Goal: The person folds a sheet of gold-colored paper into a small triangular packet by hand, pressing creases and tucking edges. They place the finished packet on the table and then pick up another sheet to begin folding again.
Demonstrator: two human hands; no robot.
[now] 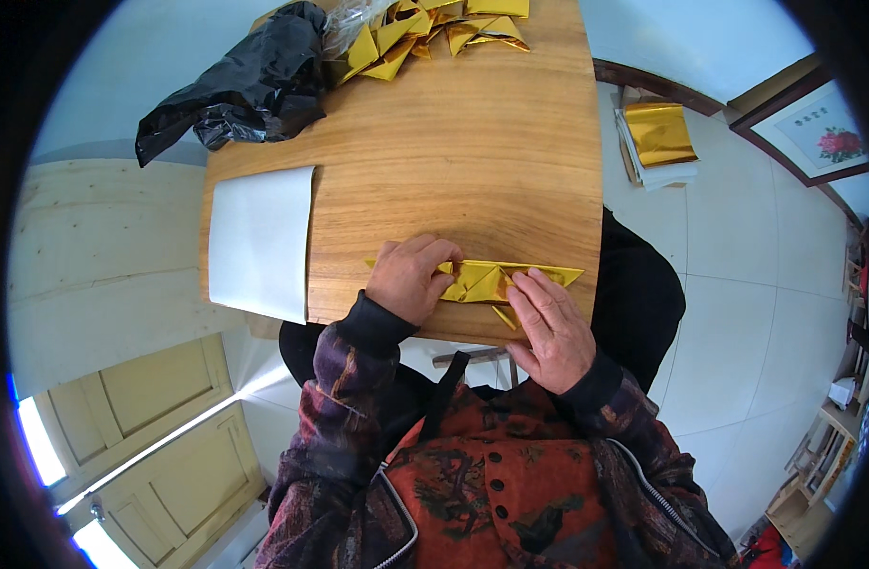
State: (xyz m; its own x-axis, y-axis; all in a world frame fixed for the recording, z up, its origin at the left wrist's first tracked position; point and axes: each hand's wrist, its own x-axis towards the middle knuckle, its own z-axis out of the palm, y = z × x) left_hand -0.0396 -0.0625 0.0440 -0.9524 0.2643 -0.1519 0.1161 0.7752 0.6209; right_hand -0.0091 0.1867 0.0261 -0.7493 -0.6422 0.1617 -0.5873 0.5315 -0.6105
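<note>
A sheet of gold foil paper (487, 281), partly folded into a long pointed shape, lies at the near edge of the wooden table (472, 152). My left hand (411, 277) presses down on its left end with curled fingers. My right hand (548, 327) pinches and holds the right half, fingers on a fold near the middle. The paper's right tip sticks out past my right hand.
A white stack of paper (261, 239) lies at the table's left. A black plastic bag (240, 85) and several folded gold pieces (425, 28) sit at the far end. More gold sheets (657, 133) rest on the floor at the right, near a framed flower picture (819, 133).
</note>
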